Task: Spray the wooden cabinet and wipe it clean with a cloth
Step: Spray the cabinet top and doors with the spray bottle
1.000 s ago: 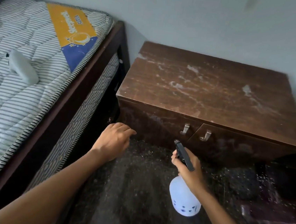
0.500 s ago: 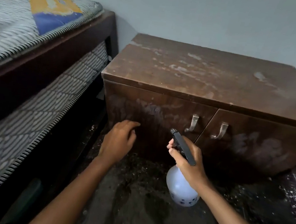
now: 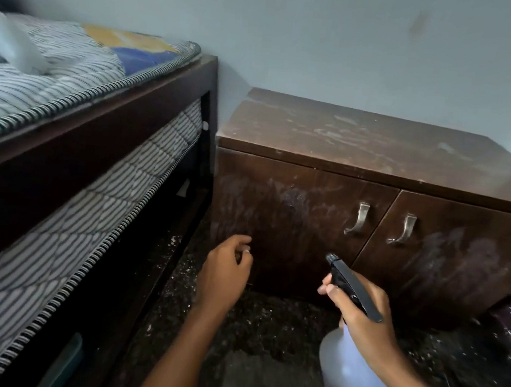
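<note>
A low dark wooden cabinet (image 3: 378,149) stands against the wall, its top and its two doors streaked with pale dusty marks. Two metal handles (image 3: 357,218) sit where the doors meet. My right hand (image 3: 361,318) grips a white spray bottle (image 3: 351,383) by its black trigger head, nozzle aimed at the left door. My left hand (image 3: 224,272) hovers in front of the left door's lower part, fingers loosely curled and holding nothing. A white cloth (image 3: 8,44) lies on the mattress at the far left.
A bed with a dark wooden frame (image 3: 103,133) and striped mattresses (image 3: 55,77) runs along the left, close to the cabinet's side. The dark speckled floor (image 3: 264,336) lies below my hands. A pale wall (image 3: 326,43) stands behind.
The view has dropped lower and shifted right, showing more of the cabinet's front. My left hand has drifted beside the left door; my right hand still holds the bottle aimed at the door.
</note>
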The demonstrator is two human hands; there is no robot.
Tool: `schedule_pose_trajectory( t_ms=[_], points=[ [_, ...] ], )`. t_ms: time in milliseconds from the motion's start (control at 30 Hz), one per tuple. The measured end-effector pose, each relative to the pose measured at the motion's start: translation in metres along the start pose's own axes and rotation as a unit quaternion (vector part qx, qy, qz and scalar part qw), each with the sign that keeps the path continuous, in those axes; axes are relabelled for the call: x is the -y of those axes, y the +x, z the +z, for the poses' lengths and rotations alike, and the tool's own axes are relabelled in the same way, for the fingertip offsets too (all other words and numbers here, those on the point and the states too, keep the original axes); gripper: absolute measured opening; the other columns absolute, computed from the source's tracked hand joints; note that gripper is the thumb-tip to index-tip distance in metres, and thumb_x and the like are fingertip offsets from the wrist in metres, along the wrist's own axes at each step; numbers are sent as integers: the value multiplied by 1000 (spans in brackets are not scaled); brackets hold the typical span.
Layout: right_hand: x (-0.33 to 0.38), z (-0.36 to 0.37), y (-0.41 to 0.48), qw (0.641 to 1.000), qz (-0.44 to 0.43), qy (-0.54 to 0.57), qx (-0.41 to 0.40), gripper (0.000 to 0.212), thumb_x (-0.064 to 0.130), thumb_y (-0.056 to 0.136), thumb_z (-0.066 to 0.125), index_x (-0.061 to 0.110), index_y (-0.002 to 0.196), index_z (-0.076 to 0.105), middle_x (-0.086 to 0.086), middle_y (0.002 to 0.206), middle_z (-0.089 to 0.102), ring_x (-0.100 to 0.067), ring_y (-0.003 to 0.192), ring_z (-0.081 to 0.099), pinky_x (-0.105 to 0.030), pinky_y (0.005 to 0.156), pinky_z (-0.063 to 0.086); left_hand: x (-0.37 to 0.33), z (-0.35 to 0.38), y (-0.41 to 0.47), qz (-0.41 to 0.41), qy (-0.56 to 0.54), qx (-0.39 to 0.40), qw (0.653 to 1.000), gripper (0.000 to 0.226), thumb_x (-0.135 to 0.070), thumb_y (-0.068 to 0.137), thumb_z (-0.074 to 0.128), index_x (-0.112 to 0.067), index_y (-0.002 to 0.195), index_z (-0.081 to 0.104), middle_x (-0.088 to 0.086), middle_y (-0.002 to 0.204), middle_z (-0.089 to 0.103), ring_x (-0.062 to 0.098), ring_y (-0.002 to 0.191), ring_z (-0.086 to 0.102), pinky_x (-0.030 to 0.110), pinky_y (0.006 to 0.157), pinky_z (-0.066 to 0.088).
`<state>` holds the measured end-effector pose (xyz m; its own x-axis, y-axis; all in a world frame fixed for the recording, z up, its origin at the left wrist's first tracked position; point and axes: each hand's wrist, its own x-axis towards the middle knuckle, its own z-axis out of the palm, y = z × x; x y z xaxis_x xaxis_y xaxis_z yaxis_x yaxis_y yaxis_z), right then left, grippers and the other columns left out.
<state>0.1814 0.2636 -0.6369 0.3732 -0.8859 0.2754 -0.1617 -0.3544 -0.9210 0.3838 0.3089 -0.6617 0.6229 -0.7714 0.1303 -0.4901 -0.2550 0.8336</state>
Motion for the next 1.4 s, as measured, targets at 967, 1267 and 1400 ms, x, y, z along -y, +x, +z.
schedule_pose_trajectory(
  t_ms=[967,1267,1400],
  points=[
    [18,-17,-10,984,61,44,-164,20,-5,84,53,2,73,68,-12,71,69,-17,42,41,-26,40,39,6,-14,-15,-100,112,61,987,27,-26,91,47,-24,115,60,0,111,67,22,99,62,29,75,46],
    [36,15,6,996,32,50,-59,22,20,83,62,11,64,70,-10,72,71,-5,49,55,-38,56,47,14,-27,-14,-114,86,37,989,32,-23,90,47,-24,121,57,-1,109,68,21,97,62,29,75,46],
    [36,27,4,999,24,40,-17,22,30,76,60,15,62,69,-12,71,70,-8,46,53,-38,58,45,17,-34,-16,-122,90,36,988,32,-24,91,47,-24,120,58,-1,114,66,21,101,61,30,77,45]
  ],
)
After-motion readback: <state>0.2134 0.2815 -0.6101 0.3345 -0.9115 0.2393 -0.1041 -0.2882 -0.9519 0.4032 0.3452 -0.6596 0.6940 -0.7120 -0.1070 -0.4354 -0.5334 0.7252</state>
